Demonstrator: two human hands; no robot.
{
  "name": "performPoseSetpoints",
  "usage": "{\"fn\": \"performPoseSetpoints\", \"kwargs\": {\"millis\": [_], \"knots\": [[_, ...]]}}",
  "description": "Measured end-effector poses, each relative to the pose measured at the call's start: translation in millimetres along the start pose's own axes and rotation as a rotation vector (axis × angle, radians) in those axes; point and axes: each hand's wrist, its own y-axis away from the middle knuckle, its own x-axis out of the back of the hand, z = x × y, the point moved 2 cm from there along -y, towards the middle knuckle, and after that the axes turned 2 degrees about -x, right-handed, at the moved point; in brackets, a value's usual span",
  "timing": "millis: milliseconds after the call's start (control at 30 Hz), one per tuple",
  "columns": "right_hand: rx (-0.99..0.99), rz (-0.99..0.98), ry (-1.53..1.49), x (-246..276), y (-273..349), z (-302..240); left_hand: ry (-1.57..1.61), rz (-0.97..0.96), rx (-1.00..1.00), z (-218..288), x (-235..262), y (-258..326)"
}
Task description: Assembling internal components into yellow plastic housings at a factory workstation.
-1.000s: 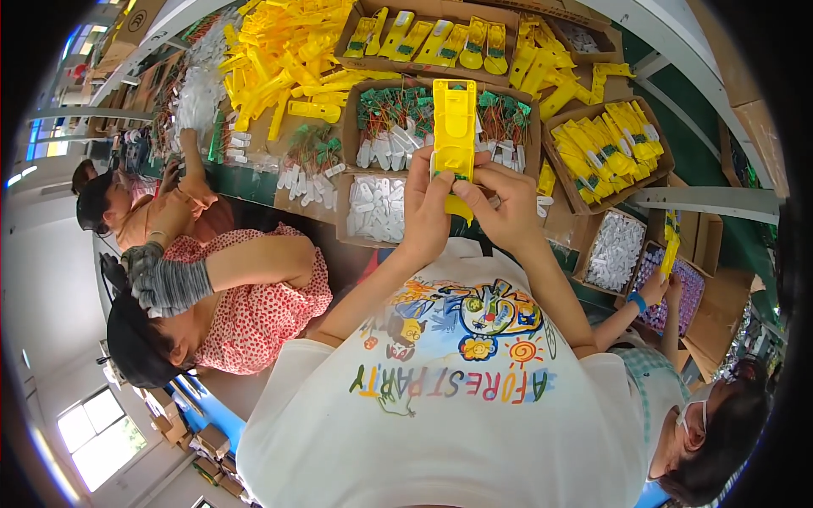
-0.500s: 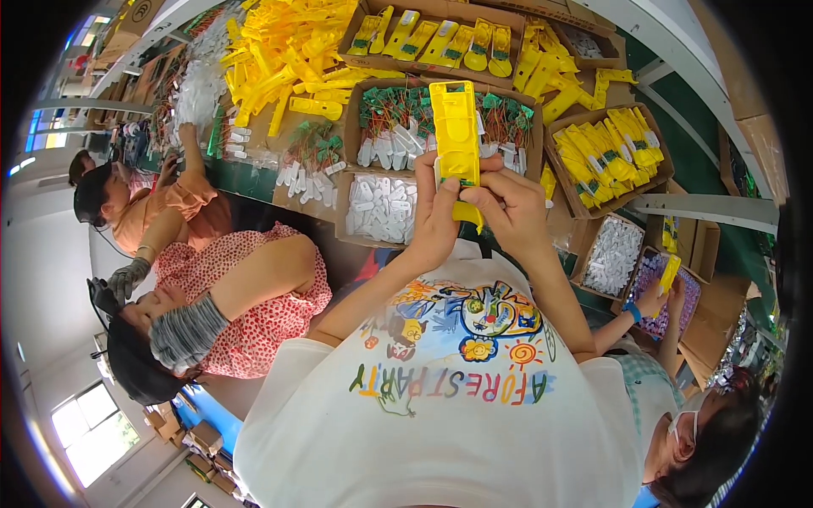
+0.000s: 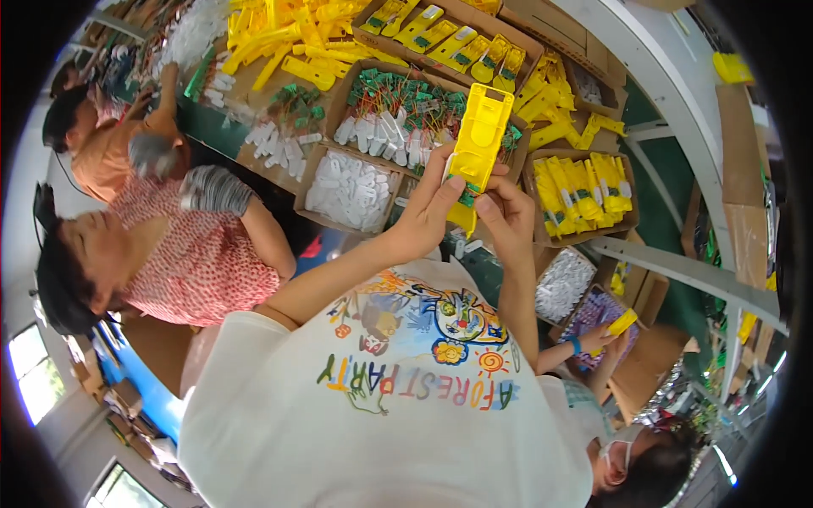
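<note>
Both hands hold a long yellow plastic housing (image 3: 481,127) upright in front of my chest, above the boxes. My left hand (image 3: 430,207) grips its lower left side, thumb on a small green circuit board (image 3: 467,194) at the lower end. My right hand (image 3: 511,216) pinches the lower right edge, with the thumb near that board. A curved yellow end hangs below the fingers. Behind the housing stands a cardboard box (image 3: 337,108) of green circuit boards with wires and white pieces (image 3: 391,129).
Loose yellow housings (image 3: 292,34) are heaped at the far left. Boxes of fitted housings (image 3: 583,188) and small white parts (image 3: 349,193) stand around. A metal bar (image 3: 677,269) crosses at right. Co-workers sit on both sides; the right one's hands (image 3: 593,343) hold a yellow piece.
My view has turned, shifting the boxes leftward. The housing now tilts to the right, still in both hands. The left co-worker's gloved hands have moved down from the head.
</note>
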Motion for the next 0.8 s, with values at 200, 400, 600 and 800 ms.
{"fn": "performPoseSetpoints", "kwargs": {"millis": [200,400,600,800], "knots": [[0.101,0.046,0.289,-3,1,-2,-0.109,-0.029,-0.014,3,2,2],[0.176,0.083,0.403,-3,1,0,-0.053,0.052,-0.021,0,-1,4],[0.258,0.109,0.401,-5,-1,9,0.085,0.124,0.050,-15,3,7],[-0.231,0.194,0.300,26,-13,86,0.116,0.210,0.395,-78,39,-6]]}}
